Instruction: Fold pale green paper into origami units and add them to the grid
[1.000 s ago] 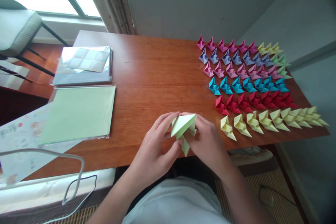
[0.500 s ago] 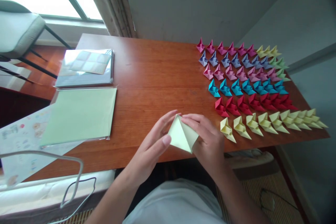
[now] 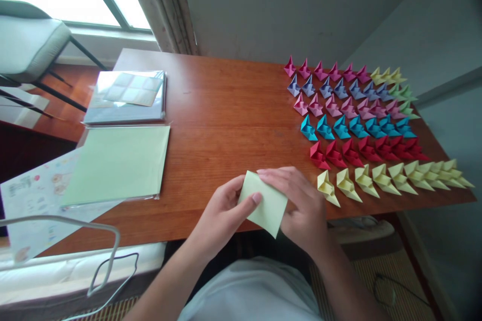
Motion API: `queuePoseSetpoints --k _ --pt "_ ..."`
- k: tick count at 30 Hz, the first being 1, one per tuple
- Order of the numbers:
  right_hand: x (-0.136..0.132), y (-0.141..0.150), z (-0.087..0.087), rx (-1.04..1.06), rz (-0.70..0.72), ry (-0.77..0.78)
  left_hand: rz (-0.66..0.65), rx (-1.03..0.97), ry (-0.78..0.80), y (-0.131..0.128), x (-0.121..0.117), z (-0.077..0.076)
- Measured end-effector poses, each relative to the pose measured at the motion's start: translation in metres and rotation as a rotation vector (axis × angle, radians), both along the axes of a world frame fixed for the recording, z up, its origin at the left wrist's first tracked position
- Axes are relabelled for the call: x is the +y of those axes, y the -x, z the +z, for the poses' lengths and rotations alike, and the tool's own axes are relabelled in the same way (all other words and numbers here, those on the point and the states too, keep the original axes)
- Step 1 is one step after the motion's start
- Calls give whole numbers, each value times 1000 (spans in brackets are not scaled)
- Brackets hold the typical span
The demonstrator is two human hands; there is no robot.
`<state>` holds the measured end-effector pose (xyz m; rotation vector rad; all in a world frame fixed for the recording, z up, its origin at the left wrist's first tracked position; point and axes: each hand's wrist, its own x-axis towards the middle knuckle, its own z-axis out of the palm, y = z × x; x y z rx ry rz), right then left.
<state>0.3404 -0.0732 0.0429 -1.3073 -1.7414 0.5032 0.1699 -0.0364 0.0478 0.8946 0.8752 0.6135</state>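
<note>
A pale yellow-green sheet of origami paper (image 3: 266,210), folded to a small flat square, is between my two hands at the table's front edge. My left hand (image 3: 226,210) grips its left side, thumb lying on top and fingers underneath. On the right side my right hand (image 3: 301,205) holds it by the upper edge, with the fingers curled over the top corner. Part of the right thumb is hidden behind the paper. Just right of this hand stands the nearest pale yellow folded paper boat (image 3: 327,188).
Rows of folded paper pieces, among them red ones (image 3: 351,152) and blue ones (image 3: 342,127), cover the right of the wooden table (image 3: 226,105). At left lie a green paper pack (image 3: 120,163), a silvery pack (image 3: 128,113) and a printed sheet (image 3: 33,210). A white cable (image 3: 113,241) curves at lower left.
The paper has gone from a raised, peaked shape to a flat square. My left thumb has moved onto its face, and the paper sits slightly lower.
</note>
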Motion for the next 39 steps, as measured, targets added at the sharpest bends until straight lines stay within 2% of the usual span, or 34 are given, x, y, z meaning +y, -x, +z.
queuePoseSetpoints --k 3,5,11,17,27,32,36,39 --pt "-1 -11 6 123 101 197 24 61 -43 3 2 0" --pt "-2 -17 9 200 114 294 33 102 -84 4 3 -2" --pt "7 -13 15 307 -60 450 -76 199 -222 1 -1 -7" --pt "20 -2 16 179 18 414 -156 308 -432 1 -2 -7" --pt "16 3 12 247 -50 380 -152 335 -515 -4 -1 -6" --pt "17 -1 10 299 -7 458 -157 340 -491 -1 1 -8" --pt "17 -7 7 345 -23 523 -169 312 -427 1 2 -8" --pt "18 -9 6 325 28 574 -165 305 -404 2 2 -9"
